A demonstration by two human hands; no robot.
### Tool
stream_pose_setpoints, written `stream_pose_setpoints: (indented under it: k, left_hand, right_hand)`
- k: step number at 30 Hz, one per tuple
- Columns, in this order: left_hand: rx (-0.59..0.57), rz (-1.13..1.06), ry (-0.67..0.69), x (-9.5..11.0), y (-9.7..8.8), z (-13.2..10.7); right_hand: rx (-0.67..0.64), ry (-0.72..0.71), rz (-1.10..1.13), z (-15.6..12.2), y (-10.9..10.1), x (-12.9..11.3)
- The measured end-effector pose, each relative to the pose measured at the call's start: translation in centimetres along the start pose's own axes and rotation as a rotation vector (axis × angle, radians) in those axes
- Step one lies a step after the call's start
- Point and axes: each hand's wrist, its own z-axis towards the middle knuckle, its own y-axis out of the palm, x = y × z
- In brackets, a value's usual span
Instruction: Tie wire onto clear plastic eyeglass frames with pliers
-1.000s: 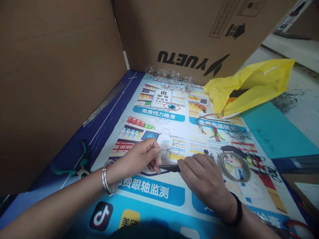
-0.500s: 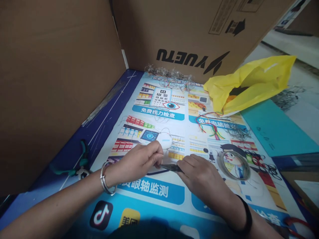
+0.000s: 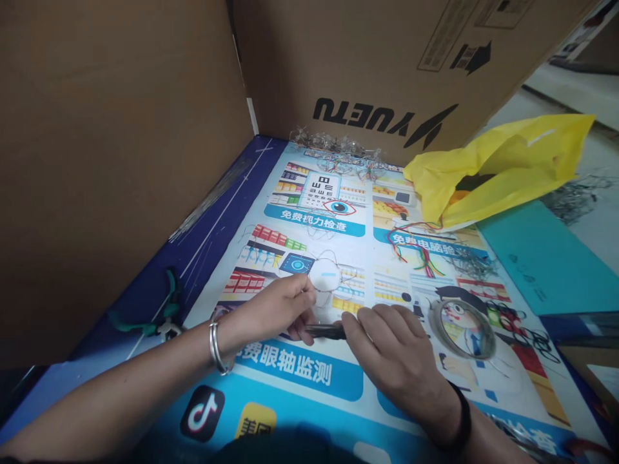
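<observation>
My right hand (image 3: 394, 351) is closed around dark narrow-nosed pliers (image 3: 329, 331), whose jaws point left. The tips of the jaws meet the fingers of my left hand (image 3: 290, 306). That hand is pinched closed; whatever sits between its fingertips is too small and hidden to make out. Just beyond the left fingertips, a thin wire loop (image 3: 342, 285) shows over the printed sheet (image 3: 333, 248). The handles of the pliers are covered by my right hand.
Green-handled cutters (image 3: 169, 316) lie at the left. A tape roll (image 3: 461, 328) rests to the right, near coloured cords (image 3: 425, 261). Behind are a yellow bag (image 3: 507, 171), a pile of wire pieces (image 3: 333, 145) and cardboard walls (image 3: 348, 58). Straight wires (image 3: 207, 200) lie along the left wall.
The view has shifted slightly. My right hand has rolled over with the pliers, knuckles more upward. My left fingers have spread a little lower around the plier tips.
</observation>
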Motion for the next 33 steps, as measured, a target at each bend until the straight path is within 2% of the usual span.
stream_pose_setpoints:
  k: [8, 17, 33]
  left_hand:
    - [-0.040, -0.091, -0.071, -0.22, 0.71, 0.10]
    - [-0.056, -0.135, -0.059, -0.87, 0.92, 0.35]
    - [-0.058, -0.119, -0.078, -0.45, 0.96, 0.22]
  right_hand:
    - [0.023, -0.055, -0.030, 0.67, 0.05, -0.59]
    - [0.011, -0.050, 0.002, 0.70, 0.23, -0.74]
    - [0.028, -0.052, 0.039, 0.56, 0.59, -0.69]
